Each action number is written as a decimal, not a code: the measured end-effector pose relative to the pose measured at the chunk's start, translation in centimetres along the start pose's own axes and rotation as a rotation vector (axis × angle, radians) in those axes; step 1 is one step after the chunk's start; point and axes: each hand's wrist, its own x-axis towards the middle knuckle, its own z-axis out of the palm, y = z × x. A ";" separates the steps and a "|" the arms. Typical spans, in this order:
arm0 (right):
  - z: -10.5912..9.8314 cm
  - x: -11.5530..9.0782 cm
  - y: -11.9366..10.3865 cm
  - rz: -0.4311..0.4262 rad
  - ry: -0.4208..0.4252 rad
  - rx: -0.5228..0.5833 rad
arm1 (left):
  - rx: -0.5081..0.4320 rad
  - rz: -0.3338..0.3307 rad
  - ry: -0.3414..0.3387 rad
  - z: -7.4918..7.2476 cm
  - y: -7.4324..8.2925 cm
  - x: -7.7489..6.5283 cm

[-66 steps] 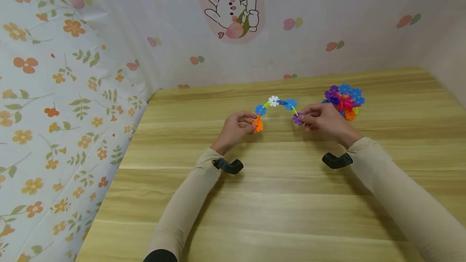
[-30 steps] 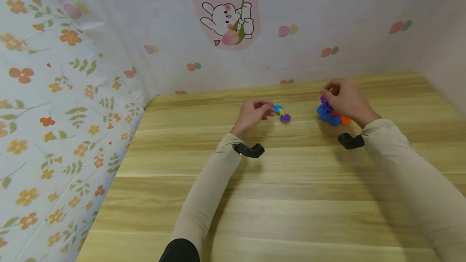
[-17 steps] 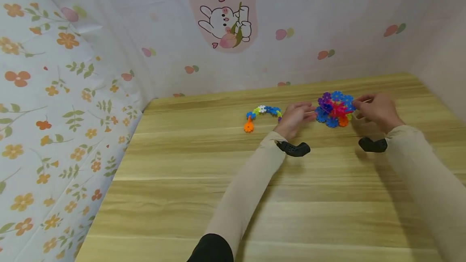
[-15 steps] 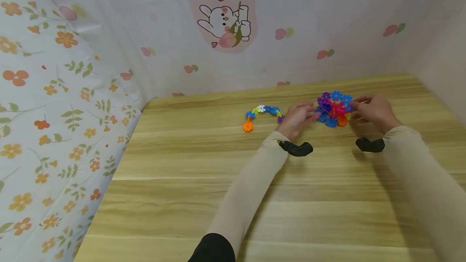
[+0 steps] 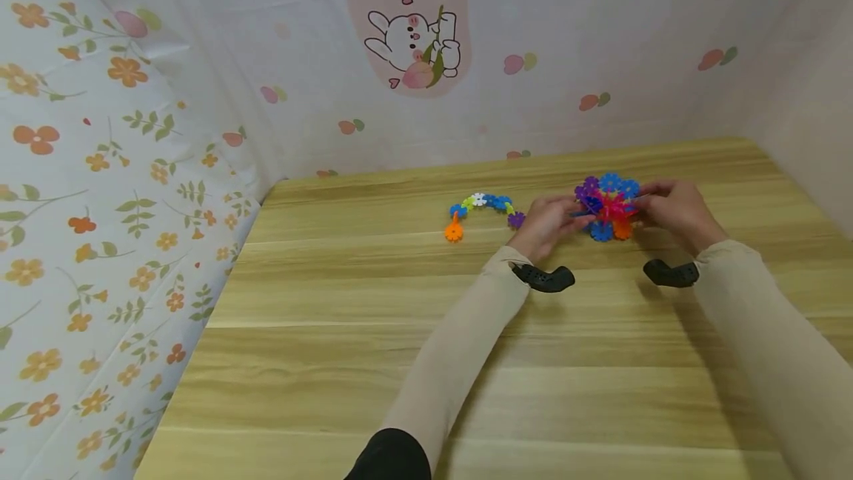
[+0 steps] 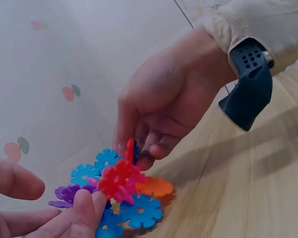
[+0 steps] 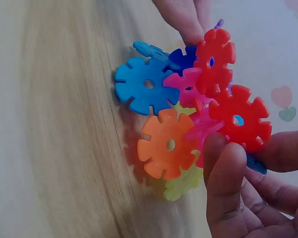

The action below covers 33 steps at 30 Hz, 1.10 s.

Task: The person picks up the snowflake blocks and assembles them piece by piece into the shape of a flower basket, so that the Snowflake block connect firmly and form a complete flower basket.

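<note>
A flower-like cluster (image 5: 611, 207) of interlocking plastic snowflake discs, in blue, purple, red, pink, orange and yellow, is held between both hands at the right of the table. My left hand (image 5: 548, 227) pinches its left edge near the purple and blue discs (image 6: 140, 210). From the other side, my right hand (image 5: 681, 215) grips a blue disc at the right edge, fingertips behind the red disc (image 7: 240, 119). The orange disc (image 7: 165, 145) faces the table in the right wrist view. A curved chain (image 5: 478, 200) of similar discs lies just left of my left hand.
The chain ends in an orange disc (image 5: 454, 232) at its left and a purple disc (image 5: 516, 220) beside my left wrist. A wood-grain table (image 5: 333, 361) spreads in front. Behind it hangs a printed white cloth (image 5: 300, 43), with flowered cloth along the left.
The hands let go of the curved chain, which now lies on the table. Both moved right to the disc cluster, and the left hand has closed on its left edge.
</note>
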 end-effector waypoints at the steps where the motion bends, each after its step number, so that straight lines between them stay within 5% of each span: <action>1: 0.1 -0.1 0.0 -0.003 -0.003 0.007 | -0.002 0.000 -0.011 -0.2 -0.1 0.0; 15: 1.6 -2.8 -0.4 -0.016 -0.125 0.105 | 0.116 -0.035 -0.112 -3.1 0.3 -2.5; 21: 3.2 -4.4 -0.4 -0.056 -0.210 0.264 | 0.200 -0.029 -0.185 -5.0 0.9 -6.1; 26: 5.8 -5.7 -1.2 -0.063 -0.284 0.225 | 0.263 -0.056 -0.213 -7.5 1.4 -9.8; 33: 10.0 -7.5 -3.1 -0.093 -0.391 0.199 | 0.394 -0.060 -0.108 -11.3 1.6 -13.5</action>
